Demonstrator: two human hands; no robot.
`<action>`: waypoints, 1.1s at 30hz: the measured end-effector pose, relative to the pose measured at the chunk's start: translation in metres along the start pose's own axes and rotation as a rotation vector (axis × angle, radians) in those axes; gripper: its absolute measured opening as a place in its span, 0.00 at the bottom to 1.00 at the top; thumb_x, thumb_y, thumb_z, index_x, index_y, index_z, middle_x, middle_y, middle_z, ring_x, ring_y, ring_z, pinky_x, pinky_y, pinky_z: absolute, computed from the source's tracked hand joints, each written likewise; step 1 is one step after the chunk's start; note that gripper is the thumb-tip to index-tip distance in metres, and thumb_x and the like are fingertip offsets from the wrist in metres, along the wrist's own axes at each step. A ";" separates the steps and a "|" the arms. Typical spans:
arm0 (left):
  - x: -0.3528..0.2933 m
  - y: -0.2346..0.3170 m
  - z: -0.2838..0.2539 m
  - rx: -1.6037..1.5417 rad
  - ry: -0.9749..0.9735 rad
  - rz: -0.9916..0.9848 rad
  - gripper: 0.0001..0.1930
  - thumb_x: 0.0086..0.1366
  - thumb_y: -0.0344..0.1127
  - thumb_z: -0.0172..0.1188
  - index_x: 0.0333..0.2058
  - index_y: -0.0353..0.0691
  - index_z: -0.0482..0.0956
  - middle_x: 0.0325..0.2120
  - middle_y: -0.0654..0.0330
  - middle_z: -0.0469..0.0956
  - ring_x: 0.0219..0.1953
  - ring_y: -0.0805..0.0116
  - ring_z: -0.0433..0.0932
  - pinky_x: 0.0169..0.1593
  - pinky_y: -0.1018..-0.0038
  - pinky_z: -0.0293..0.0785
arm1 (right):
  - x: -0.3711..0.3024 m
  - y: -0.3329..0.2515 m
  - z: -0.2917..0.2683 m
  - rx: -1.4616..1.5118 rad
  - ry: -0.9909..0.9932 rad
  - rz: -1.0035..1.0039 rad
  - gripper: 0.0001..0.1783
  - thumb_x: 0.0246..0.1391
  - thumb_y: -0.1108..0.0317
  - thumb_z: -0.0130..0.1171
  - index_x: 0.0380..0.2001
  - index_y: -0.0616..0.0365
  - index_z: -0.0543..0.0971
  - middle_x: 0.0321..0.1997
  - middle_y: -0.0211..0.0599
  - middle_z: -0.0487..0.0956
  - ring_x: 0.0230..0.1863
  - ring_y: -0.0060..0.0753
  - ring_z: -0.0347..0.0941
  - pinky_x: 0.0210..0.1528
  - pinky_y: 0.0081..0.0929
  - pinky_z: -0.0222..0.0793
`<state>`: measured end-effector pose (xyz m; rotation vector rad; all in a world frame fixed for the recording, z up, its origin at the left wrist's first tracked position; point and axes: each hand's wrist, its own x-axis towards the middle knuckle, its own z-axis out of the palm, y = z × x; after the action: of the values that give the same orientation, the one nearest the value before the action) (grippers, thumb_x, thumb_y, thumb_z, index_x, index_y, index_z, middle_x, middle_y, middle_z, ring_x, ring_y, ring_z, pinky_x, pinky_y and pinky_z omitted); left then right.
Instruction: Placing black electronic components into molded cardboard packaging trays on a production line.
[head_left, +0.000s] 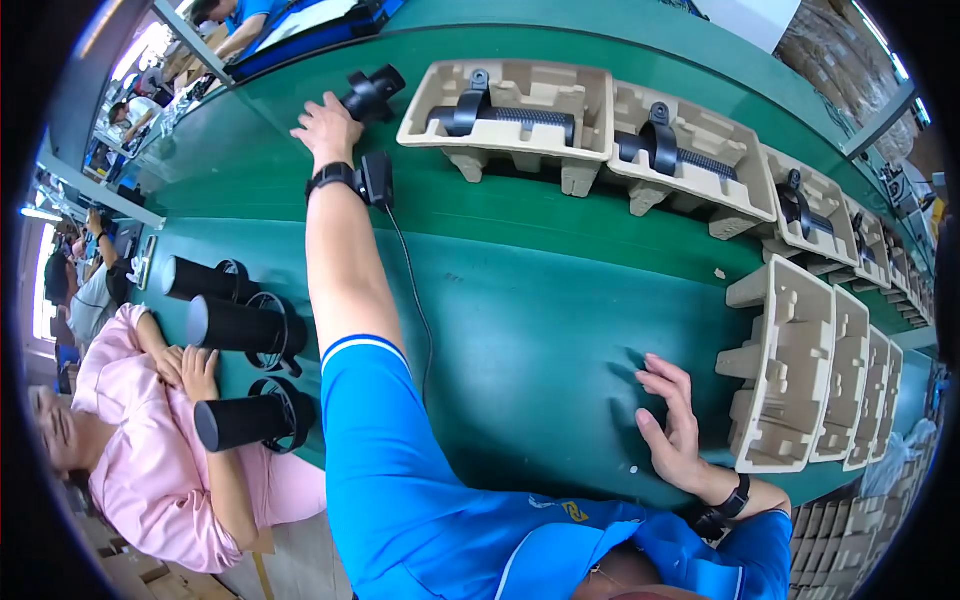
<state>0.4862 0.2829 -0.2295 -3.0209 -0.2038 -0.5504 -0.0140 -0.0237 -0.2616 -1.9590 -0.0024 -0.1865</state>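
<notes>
My left arm reaches to the far left of the green bench. My left hand [328, 130] has its fingers spread right beside a black fitting with a short tube and projecting lugs [370, 93]; whether they touch cannot be made out. Nothing shows in its grasp. Over the near right part of the bench is my right hand [673, 425], fingers loosely apart and holding nothing. To its right stand several beige moulded pulp trays [783, 365] in a row. A strapped black box [377, 180] with a cable is at my left wrist.
Beige trays [590, 90] line the far side, holding black ringed parts with ribbed shafts [530, 118]. Three black cylinders with ring bases [240, 325] lie at left. Beside them sits a person in pink [150, 470], hands on the bench [410, 300].
</notes>
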 end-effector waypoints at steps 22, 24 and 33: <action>-0.248 -0.096 -0.270 -0.091 -0.201 0.170 0.33 0.46 0.57 0.71 0.45 0.40 0.75 0.45 0.51 0.76 0.49 0.51 0.75 0.50 0.59 0.73 | -0.019 0.007 0.007 -0.004 -0.072 -0.226 0.15 0.61 0.68 0.51 0.52 0.53 0.74 0.56 0.37 0.69 0.53 0.33 0.67 0.53 0.25 0.63; -0.261 -0.095 -0.261 -0.104 -0.324 0.164 0.34 0.46 0.57 0.71 0.46 0.40 0.74 0.46 0.50 0.75 0.50 0.51 0.74 0.51 0.59 0.72 | -0.019 0.017 0.002 -0.006 -0.091 -0.273 0.15 0.61 0.68 0.52 0.52 0.53 0.74 0.55 0.37 0.69 0.53 0.33 0.67 0.53 0.25 0.63; -0.366 -0.149 -0.265 -0.394 0.282 0.125 0.38 0.50 0.54 0.69 0.55 0.38 0.70 0.51 0.43 0.72 0.55 0.50 0.71 0.56 0.64 0.68 | -0.016 0.021 0.015 -0.029 -0.108 -0.439 0.16 0.61 0.68 0.52 0.52 0.53 0.75 0.52 0.38 0.69 0.51 0.34 0.67 0.51 0.26 0.65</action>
<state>0.0340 0.3639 -0.1066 -3.2348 0.1237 -1.1096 -0.0263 -0.0170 -0.2883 -1.9731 -0.5049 -0.3686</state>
